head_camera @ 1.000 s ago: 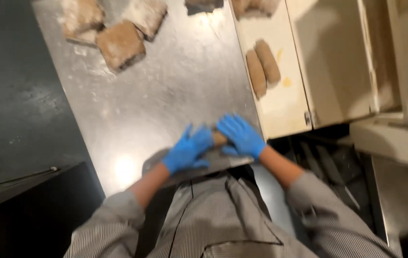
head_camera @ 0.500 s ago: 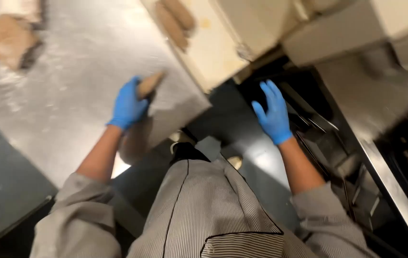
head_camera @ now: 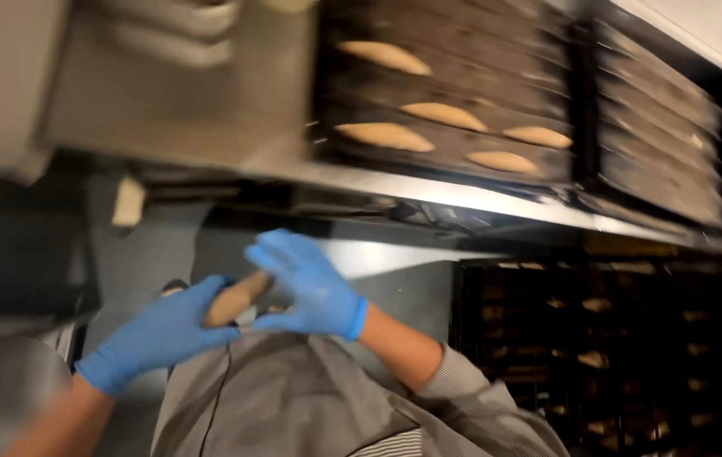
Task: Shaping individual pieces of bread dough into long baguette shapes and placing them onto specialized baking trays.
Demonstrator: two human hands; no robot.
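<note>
Dough piece [head_camera: 236, 298] half hidden by gloved fingers [head_camera: 285, 254]; racks blurred

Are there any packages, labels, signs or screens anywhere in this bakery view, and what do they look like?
None show: no package, label, sign or screen.
Only dark baking trays with pale oblong dough pieces, upper right.
Blue-gloved left hand and right hand hold a brown dough piece.

We see a dim scene smeared by motion blur; glare streaks the steel ledge [head_camera: 462, 199]; lower right sinks into shadow.
</note>
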